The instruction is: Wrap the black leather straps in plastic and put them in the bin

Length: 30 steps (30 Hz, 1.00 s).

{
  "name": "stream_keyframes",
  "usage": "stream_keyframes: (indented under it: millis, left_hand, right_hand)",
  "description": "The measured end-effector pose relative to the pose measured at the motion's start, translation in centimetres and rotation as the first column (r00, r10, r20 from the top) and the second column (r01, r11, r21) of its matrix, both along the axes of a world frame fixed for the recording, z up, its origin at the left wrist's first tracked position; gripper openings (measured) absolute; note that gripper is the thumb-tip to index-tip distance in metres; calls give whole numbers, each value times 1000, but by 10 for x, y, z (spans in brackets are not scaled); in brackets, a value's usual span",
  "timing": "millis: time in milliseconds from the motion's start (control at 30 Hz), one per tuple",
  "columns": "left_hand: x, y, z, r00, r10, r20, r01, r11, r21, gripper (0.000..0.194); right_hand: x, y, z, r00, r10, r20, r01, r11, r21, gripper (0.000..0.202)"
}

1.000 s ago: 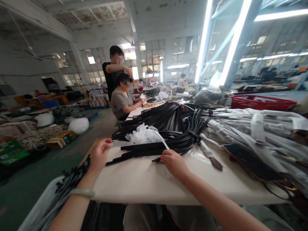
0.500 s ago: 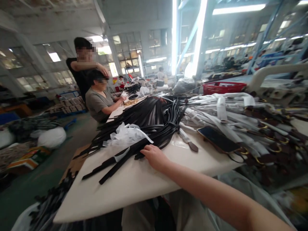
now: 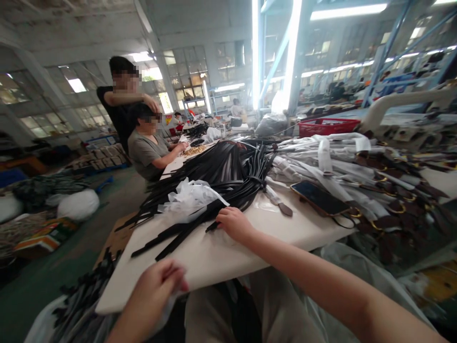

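My right hand rests at the near side of the pile of black straps, its fingers curled round the end of a black strap above the white table. At the table's front edge, my left hand is blurred, with fingers pressed together. Something pale and thin hangs below it, too smeared to name. White wrapping strips lie on the black straps, left of my right hand. Two long black strap ends point toward the front left of the table.
Right of the straps lie a phone, a brown leather tab and many white-wrapped straps. A red basket stands behind. Two people are at the left, one seated. More black straps fill a bag below the table.
My left hand has come into view at the lower left. My right hand is slightly higher, still at the strap end. The view has shifted a little.
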<state>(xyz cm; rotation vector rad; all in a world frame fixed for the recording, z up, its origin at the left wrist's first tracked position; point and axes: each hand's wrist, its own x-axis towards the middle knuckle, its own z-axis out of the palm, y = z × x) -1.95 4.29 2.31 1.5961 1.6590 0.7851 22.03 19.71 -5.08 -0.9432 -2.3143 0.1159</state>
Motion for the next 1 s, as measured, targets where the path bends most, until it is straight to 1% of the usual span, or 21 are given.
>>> stream_keyframes:
  millis: [33,133,200,233,300,467,600,667,767,833,933,1000]
  left_hand:
    - [13,15,-8,998,-20,53,20,1000,-9,25]
    - [46,65,-33,989,-11,146,10,1000,13,22]
    - [55,87,-42,979,-14,204,12,1000,13,23]
    - [56,92,-44,973,-18,228,17,1000,7,23]
    - [53,93,-45,964,-19,265,21,1000,-5,25]
    - [47,79,-39,949,-7,315,18,999,-31,23]
    - [46,80,-37,941,-20,338,40,998,-51,24]
    - [46,81,-37,944,-20,330,41,998,-57,24]
    - [46,79,-36,960,1,280,12,999,-44,20]
    - [46,75,-35,976,38,214,-37,999,-12,17]
    - [45,67,-33,989,103,103,-109,993,49,14]
    - [44,63,-32,991,125,54,-128,989,72,13]
  right_hand:
    - [1,1,0,1000,10,-17,-10,1000,0,5]
    - [4,4,-1,997,46,-66,-46,999,-3,10]
    - [5,5,-1,993,78,-90,-79,997,-9,11]
    - [5,5,-1,991,94,-99,-96,995,-13,10]
    - [4,5,0,986,121,-118,-125,992,-25,8]
    - [0,2,4,970,130,-204,-148,986,-74,7]
    - [2,2,11,954,118,-276,-153,983,-107,8]
    - [5,1,14,949,136,-285,-172,979,-107,5]
    - [11,-6,18,950,183,-253,-213,973,-95,12]
    - [13,-13,23,956,207,-206,-228,970,-86,15]
    - [14,-21,34,966,229,-124,-240,967,-82,15]
    - [11,-24,42,968,241,-71,-247,966,-82,14]
